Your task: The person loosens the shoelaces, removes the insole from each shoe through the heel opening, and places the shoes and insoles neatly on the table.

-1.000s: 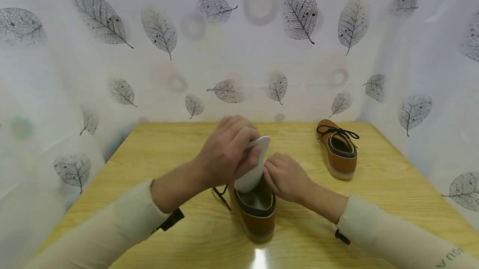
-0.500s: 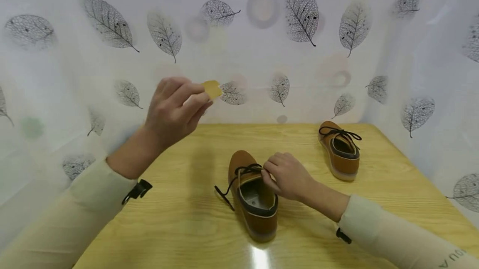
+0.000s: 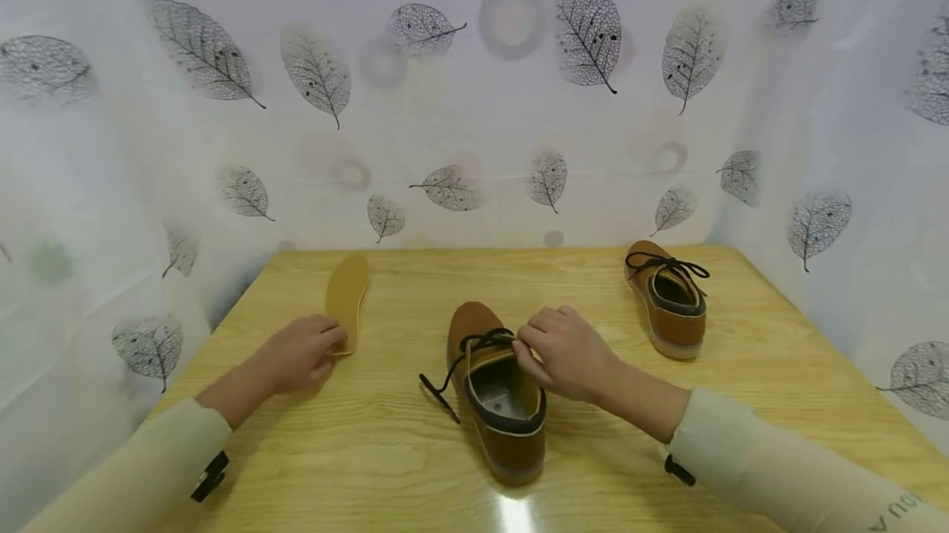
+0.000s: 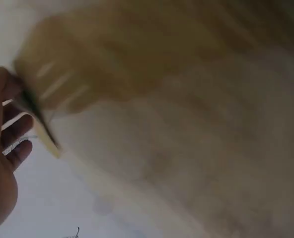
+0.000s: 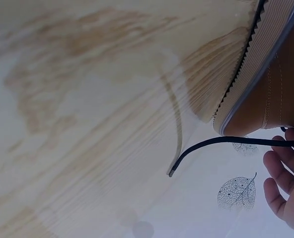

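Out on the left of the table, my left hand pinches the near end of a tan insole, whose toe points away from me. In the left wrist view the insole is seen edge-on between thumb and fingers. A brown lace-up shoe stands mid-table, heel toward me, its grey inside bare. My right hand grips the right side of its opening near the laces. From the shoe a black lace trails past the fingers in the right wrist view.
The matching brown shoe, its lace tied in a bow, stands at the back right. A pale curtain printed with leaves hangs behind the table and along both sides.
My left hand has drawn the insole up out of the shoe, swung it left and lowered it to the table's left side. The right hand keeps its grip on the shoe.
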Demonstrator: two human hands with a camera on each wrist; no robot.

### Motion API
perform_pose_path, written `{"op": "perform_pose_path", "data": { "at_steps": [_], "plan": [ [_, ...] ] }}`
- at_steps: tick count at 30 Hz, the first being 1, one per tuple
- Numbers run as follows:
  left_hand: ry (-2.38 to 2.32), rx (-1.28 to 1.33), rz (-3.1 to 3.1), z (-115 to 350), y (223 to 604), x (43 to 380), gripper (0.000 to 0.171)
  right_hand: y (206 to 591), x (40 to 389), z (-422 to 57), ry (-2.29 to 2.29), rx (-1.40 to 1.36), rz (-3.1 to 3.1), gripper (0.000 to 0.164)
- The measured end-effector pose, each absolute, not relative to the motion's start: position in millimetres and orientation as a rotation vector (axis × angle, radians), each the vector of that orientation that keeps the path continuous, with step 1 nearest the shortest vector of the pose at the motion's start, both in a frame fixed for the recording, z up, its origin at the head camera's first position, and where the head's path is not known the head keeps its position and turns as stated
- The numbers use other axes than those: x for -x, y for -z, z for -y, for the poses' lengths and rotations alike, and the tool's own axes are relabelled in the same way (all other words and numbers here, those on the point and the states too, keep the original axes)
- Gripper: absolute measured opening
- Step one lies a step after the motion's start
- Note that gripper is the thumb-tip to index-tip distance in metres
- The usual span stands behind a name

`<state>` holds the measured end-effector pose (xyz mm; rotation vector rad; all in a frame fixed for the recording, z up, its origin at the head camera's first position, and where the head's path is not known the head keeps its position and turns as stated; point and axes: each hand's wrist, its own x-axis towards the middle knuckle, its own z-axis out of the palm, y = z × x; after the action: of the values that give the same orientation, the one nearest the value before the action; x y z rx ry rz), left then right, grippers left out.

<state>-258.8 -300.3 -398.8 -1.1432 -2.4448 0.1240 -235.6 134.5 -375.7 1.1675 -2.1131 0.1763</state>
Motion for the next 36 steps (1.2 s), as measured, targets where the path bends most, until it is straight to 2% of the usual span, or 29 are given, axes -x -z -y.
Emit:
{"op": "perform_pose_path", "data": {
  "at_steps": [3, 15, 27, 36],
  "plan": [
    [-0.172, 1.074, 2.549, 298.9, 395.0, 256.1, 0.019, 374.9, 236.1, -135.2, -0.175, -1.162, 2.115, 0.023],
    [-0.28, 1.088, 2.641, 290.1, 380.1, 252.1, 0.041, 376.2, 234.0, -135.9, -0.142, -1.152, 2.121, 0.026],
    [-0.339, 1.074, 2.691, 302.4, 379.1, 255.3, 0.045, 374.7, 232.7, -136.6, -0.136, -1.141, 2.165, 0.022],
    [-0.375, 0.959, 2.717, 329.9, 384.9, 254.2, 0.038, 374.2, 232.3, -135.5, -0.137, -1.138, 2.169, 0.021]
  ]
}}
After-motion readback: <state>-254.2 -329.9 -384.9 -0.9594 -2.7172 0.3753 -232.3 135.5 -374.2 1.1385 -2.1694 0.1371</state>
